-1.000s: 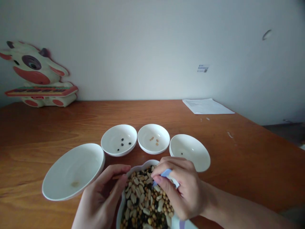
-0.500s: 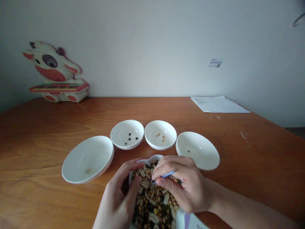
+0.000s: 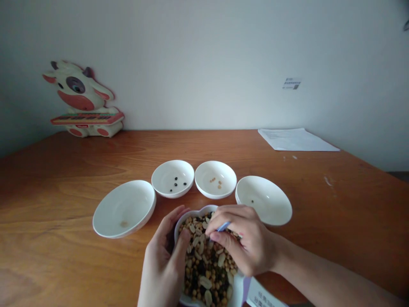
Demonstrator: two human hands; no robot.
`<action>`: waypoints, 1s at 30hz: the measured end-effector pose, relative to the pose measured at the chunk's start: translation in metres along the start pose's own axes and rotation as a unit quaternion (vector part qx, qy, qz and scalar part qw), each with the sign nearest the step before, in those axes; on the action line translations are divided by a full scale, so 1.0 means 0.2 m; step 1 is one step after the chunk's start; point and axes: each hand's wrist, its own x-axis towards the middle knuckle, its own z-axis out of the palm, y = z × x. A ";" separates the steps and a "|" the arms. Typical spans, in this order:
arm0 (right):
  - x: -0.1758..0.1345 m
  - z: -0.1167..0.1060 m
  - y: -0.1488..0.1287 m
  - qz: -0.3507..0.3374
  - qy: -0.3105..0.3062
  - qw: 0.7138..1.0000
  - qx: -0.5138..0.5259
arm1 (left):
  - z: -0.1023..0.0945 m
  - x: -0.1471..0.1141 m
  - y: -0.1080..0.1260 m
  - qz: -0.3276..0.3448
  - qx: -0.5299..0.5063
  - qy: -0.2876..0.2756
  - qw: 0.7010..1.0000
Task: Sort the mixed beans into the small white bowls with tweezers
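Observation:
A white and purple container [image 3: 238, 294] with a wavy rim is full of mixed beans and peanut halves [image 3: 206, 268]. My left hand [image 3: 168, 256] grips its left side, thumb over the rim. Above the mix, my right hand [image 3: 241, 238] pinches slim blue tweezers [image 3: 223, 226]; their tips are hidden by my fingers and the beans. Behind stand four white bowls: the left bowl [image 3: 119, 198] holds a pale piece, the second [image 3: 162, 175] several black beans, the third [image 3: 212, 170] several tan pieces, the right bowl [image 3: 275, 204] one small dark bean.
A cow-shaped toy keyboard [image 3: 87, 106] stands at the back left against the wall. Papers [image 3: 297, 140] lie at the back right of the wooden table [image 3: 57, 213]. A printed card [image 3: 263, 294] is beside the container, near the front.
The view has shifted a little, so the toy and left bowl appear further right. The tweezers in my right hand sit lower in the mix, with less of them showing.

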 end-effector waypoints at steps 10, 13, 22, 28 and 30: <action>-0.01 -0.03 0.01 0.005 -0.063 0.997 0.041 | -0.05 0.02 -0.02 -0.034 -0.055 -0.061 0.996; -0.01 -0.04 0.01 -0.003 -0.040 0.998 0.053 | -0.05 0.03 0.00 -0.005 -0.036 -0.078 0.996; -0.01 -0.03 0.01 -0.029 -0.037 0.997 0.061 | -0.07 -0.03 0.06 0.153 0.155 -0.144 0.965; 0.00 -0.03 0.00 -0.025 -0.018 0.998 0.047 | -0.06 -0.01 0.07 0.128 0.170 -0.162 0.964; 0.00 -0.03 0.00 -0.028 -0.019 0.998 0.047 | -0.05 0.00 0.06 0.110 0.159 -0.157 0.968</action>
